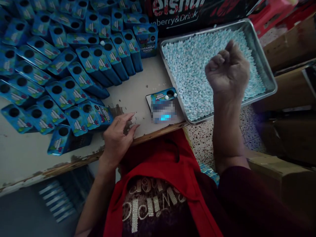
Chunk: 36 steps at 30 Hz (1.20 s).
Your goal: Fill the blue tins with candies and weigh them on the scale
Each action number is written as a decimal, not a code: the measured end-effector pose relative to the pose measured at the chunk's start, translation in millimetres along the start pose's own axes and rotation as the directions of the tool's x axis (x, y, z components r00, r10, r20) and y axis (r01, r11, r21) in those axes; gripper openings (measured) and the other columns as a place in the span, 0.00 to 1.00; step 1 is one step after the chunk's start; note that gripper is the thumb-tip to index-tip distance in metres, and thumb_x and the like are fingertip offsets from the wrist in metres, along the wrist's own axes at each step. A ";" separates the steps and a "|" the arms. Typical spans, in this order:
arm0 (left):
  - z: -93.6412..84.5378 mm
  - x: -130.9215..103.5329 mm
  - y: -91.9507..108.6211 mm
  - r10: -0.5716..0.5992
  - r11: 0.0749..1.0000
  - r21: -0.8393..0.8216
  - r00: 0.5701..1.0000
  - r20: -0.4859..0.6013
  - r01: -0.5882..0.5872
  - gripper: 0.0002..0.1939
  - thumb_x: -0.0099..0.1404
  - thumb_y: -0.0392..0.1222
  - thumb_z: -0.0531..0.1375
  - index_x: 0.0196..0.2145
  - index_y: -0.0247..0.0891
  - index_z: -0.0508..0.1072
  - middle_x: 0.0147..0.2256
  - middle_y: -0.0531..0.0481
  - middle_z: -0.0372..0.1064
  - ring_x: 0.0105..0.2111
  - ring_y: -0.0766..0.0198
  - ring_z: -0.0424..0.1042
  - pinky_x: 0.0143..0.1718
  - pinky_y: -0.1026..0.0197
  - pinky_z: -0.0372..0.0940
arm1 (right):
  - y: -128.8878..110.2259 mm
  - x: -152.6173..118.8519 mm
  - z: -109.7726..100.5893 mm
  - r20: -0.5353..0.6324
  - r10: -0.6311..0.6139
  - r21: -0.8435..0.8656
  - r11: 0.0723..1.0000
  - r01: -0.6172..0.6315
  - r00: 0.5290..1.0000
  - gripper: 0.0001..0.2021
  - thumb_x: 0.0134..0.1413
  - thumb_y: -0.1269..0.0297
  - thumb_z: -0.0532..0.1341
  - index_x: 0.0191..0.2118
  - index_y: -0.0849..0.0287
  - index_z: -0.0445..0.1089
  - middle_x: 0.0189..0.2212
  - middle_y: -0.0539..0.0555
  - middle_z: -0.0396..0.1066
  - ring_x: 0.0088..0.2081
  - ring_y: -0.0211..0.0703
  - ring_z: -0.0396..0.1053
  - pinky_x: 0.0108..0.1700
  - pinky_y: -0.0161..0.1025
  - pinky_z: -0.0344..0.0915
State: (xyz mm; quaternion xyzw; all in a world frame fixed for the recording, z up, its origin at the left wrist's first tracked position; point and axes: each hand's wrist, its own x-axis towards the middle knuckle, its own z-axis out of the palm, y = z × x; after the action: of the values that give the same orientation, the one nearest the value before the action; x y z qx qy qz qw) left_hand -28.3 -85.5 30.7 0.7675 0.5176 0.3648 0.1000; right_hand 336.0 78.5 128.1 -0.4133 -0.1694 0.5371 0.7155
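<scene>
My left hand (119, 138) rests at the table's front edge, thumb and fingers apart and nothing between them. To its left stand many blue tins (79, 121) with round dark holes in their tops. Over the metal tray (270, 80) of small pale blue and white candies (190, 72), my right hand (228, 69) is closed in a fist; whatever it may hold is hidden. Between the hands, a single blue tin (158, 96) is on the table beside the tray, with white candies by its hole. A pixelated patch covers the area just below it.
The worn white table (138, 85) has a chipped wooden front edge. Behind the tray hangs a black printed sheet (177, 16). Cardboard boxes (278, 168) stand at the right, and a pink-red plastic item (269, 16) is at the back. A speckled floor shows below the tray.
</scene>
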 end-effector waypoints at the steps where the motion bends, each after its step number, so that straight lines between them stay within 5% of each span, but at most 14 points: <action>1: -1.4 -1.4 -0.2 0.001 1.000 0.011 1.000 0.000 -0.001 0.19 0.81 0.41 0.73 0.66 0.44 0.81 0.55 0.45 0.88 0.52 0.53 0.89 0.58 0.53 0.83 | -6.4 9.5 -16.8 -0.062 0.011 -0.065 0.998 -0.015 0.998 0.17 0.91 0.62 0.57 0.40 0.52 0.70 0.31 0.45 0.58 0.30 0.35 0.63 0.35 0.31 0.66; 3: -3.5 -3.7 0.0 0.010 1.000 0.027 1.000 -0.001 -0.010 0.20 0.81 0.40 0.73 0.66 0.44 0.81 0.55 0.44 0.88 0.51 0.52 0.89 0.58 0.53 0.83 | -11.8 18.1 -48.4 -0.133 0.049 -0.212 0.974 -0.077 0.990 0.15 0.86 0.65 0.59 0.39 0.52 0.70 0.33 0.49 0.65 0.35 0.37 0.71 0.39 0.33 0.72; 6: -3.3 -6.0 3.7 0.037 0.999 0.027 0.999 0.003 -0.037 0.20 0.82 0.40 0.73 0.67 0.43 0.80 0.54 0.44 0.87 0.50 0.53 0.88 0.58 0.53 0.83 | -9.2 8.9 -75.8 -0.069 0.235 -0.405 0.882 -0.243 0.970 0.06 0.74 0.70 0.66 0.42 0.53 0.74 0.34 0.49 0.69 0.33 0.36 0.70 0.33 0.31 0.71; 10: 4.1 -12.0 14.3 0.038 0.998 0.056 0.999 0.008 -0.039 0.18 0.83 0.42 0.71 0.67 0.42 0.80 0.56 0.42 0.87 0.53 0.50 0.88 0.60 0.52 0.82 | -7.1 -15.4 -64.5 0.129 0.492 -0.586 0.738 -0.335 0.861 0.05 0.72 0.68 0.74 0.44 0.57 0.77 0.31 0.47 0.68 0.26 0.31 0.60 0.24 0.26 0.60; 18: 12.1 -51.2 20.6 -0.060 0.992 0.114 0.996 0.069 0.052 0.17 0.87 0.44 0.64 0.67 0.41 0.80 0.60 0.38 0.85 0.61 0.46 0.86 0.65 0.47 0.80 | -14.6 -25.5 9.1 0.467 0.596 -0.802 0.596 0.030 0.654 0.06 0.71 0.72 0.75 0.41 0.59 0.79 0.26 0.50 0.72 0.26 0.34 0.63 0.24 0.29 0.57; 24: 2.6 -64.2 5.7 -0.070 0.989 0.129 0.997 -0.026 0.073 0.16 0.86 0.44 0.65 0.66 0.41 0.81 0.59 0.39 0.86 0.59 0.46 0.87 0.64 0.47 0.79 | -15.9 -26.9 33.8 0.470 0.603 -0.853 0.498 0.156 0.645 0.14 0.63 0.68 0.84 0.38 0.58 0.78 0.27 0.48 0.70 0.28 0.35 0.64 0.27 0.34 0.58; 30: 0.4 -63.4 -5.8 -0.024 0.994 0.107 0.997 -0.071 0.032 0.16 0.85 0.44 0.67 0.66 0.43 0.81 0.59 0.40 0.87 0.57 0.44 0.88 0.62 0.46 0.80 | -10.9 -45.1 58.1 0.435 0.569 -0.900 0.300 0.316 0.698 0.16 0.57 0.70 0.85 0.34 0.57 0.78 0.26 0.46 0.67 0.28 0.36 0.62 0.32 0.40 0.58; 36: 4.6 -77.6 -12.0 -0.068 0.994 0.076 0.991 -0.112 0.076 0.14 0.86 0.46 0.66 0.64 0.45 0.83 0.58 0.41 0.88 0.57 0.44 0.88 0.62 0.44 0.81 | -21.8 -49.5 67.3 0.456 0.647 -0.831 0.063 0.553 0.611 0.05 0.66 0.66 0.77 0.41 0.56 0.83 0.28 0.46 0.72 0.33 0.40 0.66 0.39 0.42 0.59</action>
State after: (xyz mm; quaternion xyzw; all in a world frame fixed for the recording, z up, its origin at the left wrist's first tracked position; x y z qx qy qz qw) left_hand -49.2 -146.4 -14.4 0.7305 0.5639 0.3815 0.0536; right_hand 285.5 59.3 195.3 -0.5006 -0.7631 0.4069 0.0380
